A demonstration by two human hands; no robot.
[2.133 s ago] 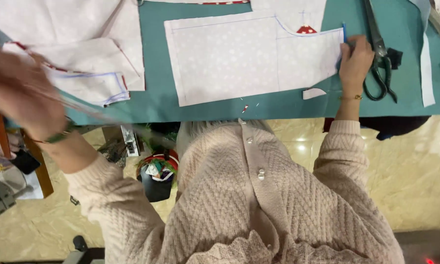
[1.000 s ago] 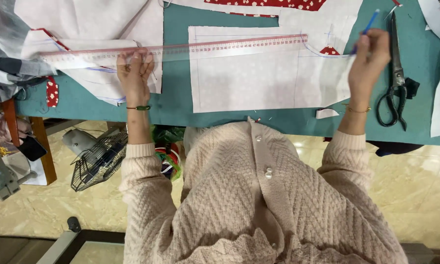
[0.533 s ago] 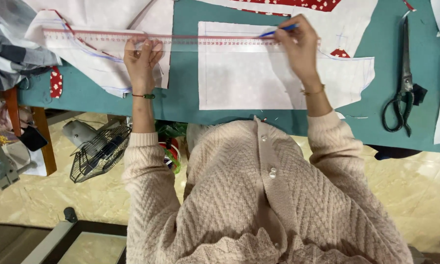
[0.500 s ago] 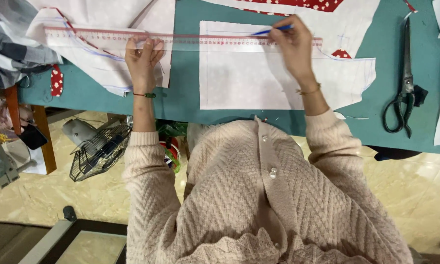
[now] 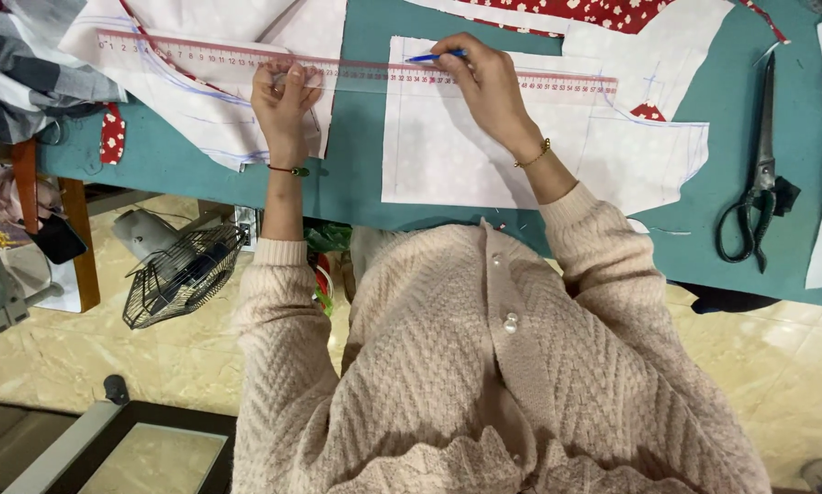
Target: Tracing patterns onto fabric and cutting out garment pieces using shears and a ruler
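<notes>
right hand (image 5: pixel 489 82) with blue pen (image 5: pixel 436 57) slid left along ruler (image 5: pixel 356 71).
</notes>
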